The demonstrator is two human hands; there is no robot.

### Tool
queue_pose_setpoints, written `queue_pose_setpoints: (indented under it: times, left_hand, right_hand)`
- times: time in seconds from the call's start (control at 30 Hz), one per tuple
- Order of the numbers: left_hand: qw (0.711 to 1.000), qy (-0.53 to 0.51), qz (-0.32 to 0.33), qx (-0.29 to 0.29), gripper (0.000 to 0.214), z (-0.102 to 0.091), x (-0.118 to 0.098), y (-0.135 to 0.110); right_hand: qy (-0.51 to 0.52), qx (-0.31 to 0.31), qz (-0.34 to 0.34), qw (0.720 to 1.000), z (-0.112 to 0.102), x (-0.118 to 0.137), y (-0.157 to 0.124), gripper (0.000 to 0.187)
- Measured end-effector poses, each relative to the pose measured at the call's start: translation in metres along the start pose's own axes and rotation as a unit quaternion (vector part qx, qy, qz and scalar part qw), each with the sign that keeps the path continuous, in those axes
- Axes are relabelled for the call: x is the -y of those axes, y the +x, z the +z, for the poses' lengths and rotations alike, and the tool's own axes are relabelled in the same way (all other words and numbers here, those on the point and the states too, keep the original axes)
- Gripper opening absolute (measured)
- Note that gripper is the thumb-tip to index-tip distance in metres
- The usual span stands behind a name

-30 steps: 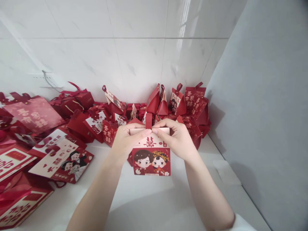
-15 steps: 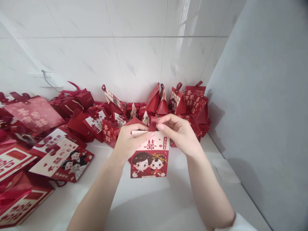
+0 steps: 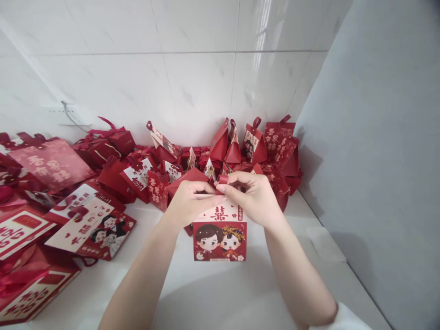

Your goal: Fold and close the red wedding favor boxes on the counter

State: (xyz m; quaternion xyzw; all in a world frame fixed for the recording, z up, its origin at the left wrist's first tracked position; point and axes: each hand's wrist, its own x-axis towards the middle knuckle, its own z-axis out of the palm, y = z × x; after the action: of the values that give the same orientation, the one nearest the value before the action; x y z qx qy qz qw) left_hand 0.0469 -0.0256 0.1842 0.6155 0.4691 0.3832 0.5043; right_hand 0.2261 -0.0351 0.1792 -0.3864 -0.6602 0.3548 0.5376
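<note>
**Box held by its top edge, ribbon pinched**

My left fingers are closed on the top edge of the box, thumb in front. My right fingers grip the ribbon, a glossy dark-red loop at that edge. Box is front and centre over the counter; can't tell from this side how deep it is.

Front face: smooth printed card, cream flap above, red panel below. Flap reads 囍 in red, small red label at its right side. Panel has two cartoon heads, one in a gold headdress. Print along the bottom edge too small to read.

Left: cream-and-red couple box, tilted, reads 大囍的日子. Nearer me, big box, pink satin bow, cream label with a large red 囍. Behind it, pale pink box, lettering partly blurred.

Back: row of tent-shaped red boxes, ribbon loops on several, against glossy marbled tile. Far right one reads 吾家有囍. White pad by the matte grey panel.
</note>
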Motion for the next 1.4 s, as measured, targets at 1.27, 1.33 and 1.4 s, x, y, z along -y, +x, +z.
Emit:
queue_pose_setpoints:
  times: [1.27, 1.33, 1.4]
  left_hand:
    - [0.993, -0.119, 0.000, -0.009, 0.046, -0.011, 0.004, 0.005]
    - [0.982, -0.181, -0.013, -0.047, 0.052, -0.007, 0.005, 0.008]
    - [0.972, -0.226, -0.030, -0.056, 0.057, -0.005, 0.004, 0.011]
  right_hand:
    - [0.133, -0.261, -0.043, 0.955, -0.030, -0.018, 0.015, 0.030]
    - [0.180, -0.200, -0.004, 0.963, -0.021, -0.019, 0.016, 0.039]
    - [0.210, -0.123, 0.028, 0.970, -0.009, -0.019, 0.017, 0.048]
